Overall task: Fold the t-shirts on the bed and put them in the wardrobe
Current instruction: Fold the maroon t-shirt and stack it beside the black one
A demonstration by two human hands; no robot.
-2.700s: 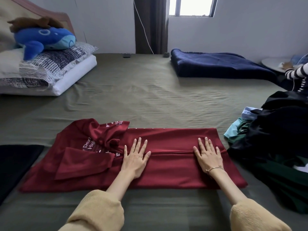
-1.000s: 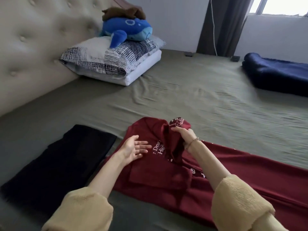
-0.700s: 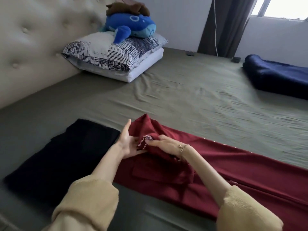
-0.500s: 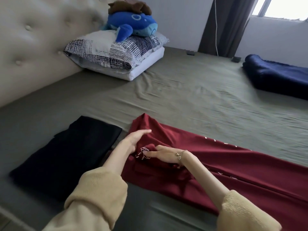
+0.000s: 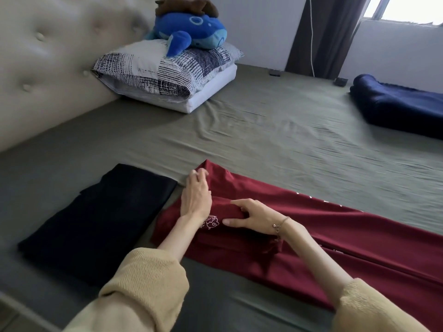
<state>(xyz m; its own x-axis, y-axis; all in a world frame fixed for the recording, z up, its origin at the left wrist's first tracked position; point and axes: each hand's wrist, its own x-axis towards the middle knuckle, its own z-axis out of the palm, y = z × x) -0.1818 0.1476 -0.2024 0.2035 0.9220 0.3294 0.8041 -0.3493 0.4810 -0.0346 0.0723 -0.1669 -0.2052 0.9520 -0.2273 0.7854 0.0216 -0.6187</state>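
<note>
red t-shirt [image 5: 323,238], folded into a long band, lies flat on the bed [image 5: 275,140] and runs from its near left end out past the right edge of view. left hand [image 5: 195,197] rests on the shirt's left end with fingers loosely curved over the far corner; whether they pinch the cloth cannot be told. right hand [image 5: 254,215] lies just beside it, thumb and fingers pinching a tucked fold of red cloth next to a small white print [image 5: 211,222]; a thin bracelet [image 5: 279,224] sits on that wrist. both forearms come out of tan sleeves [image 5: 146,283]. black folded garment [image 5: 96,219] lies flat just left of the shirt, its right edge close to the shirt's end with a narrow strip of sheet between. behind both, a broad stretch of wrinkled olive sheet reaches to the far wall. at the far left, against the tufted headboard [image 5: 48,56], two pillows [image 5: 167,75] are stacked, with a blue plush whale [image 5: 191,29] on top. a dark blue blanket [image 5: 398,109] lies folded along the far right side, well apart from the shirt. no container is in view.
</note>
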